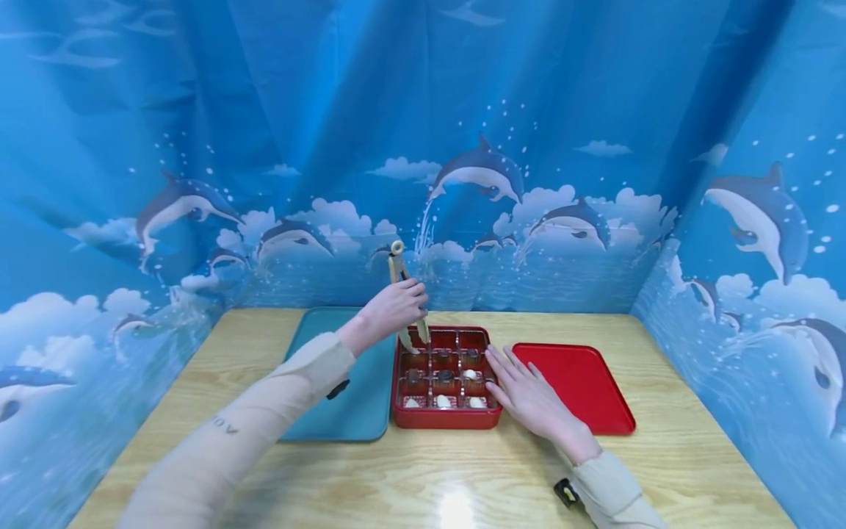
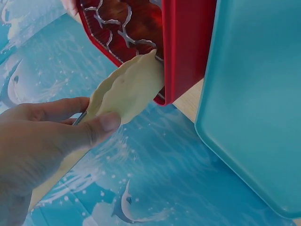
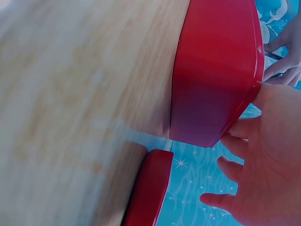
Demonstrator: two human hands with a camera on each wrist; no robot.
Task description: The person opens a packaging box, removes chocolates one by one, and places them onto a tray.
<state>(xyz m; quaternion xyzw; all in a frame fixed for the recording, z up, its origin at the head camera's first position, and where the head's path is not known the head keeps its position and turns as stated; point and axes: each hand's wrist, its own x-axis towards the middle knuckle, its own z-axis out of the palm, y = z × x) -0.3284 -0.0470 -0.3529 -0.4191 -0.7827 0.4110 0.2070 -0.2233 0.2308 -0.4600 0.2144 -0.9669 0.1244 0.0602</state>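
My left hand (image 1: 391, 307) grips a pair of beige tongs (image 2: 129, 89) with scalloped ends. Their tips reach into the back left compartment of a red box (image 1: 448, 419); whether they hold anything there is hidden. A clear insert divides the box into several compartments. Dark pieces, probably chocolates, sit in the middle and back ones, while white pieces (image 1: 443, 402) lie in the front row and one at middle right. Fingers extended, my right hand (image 1: 534, 400) touches the right rim of the box; in the right wrist view its thumb side meets the red wall.
A teal tray (image 1: 360, 411) lies on the wooden table (image 1: 423, 470), close against the left of the box. Right of the box lies a red lid or shallow tray (image 1: 581, 389), partly behind the right hand. A dolphin-print curtain (image 1: 396, 110) stands behind and at both sides.
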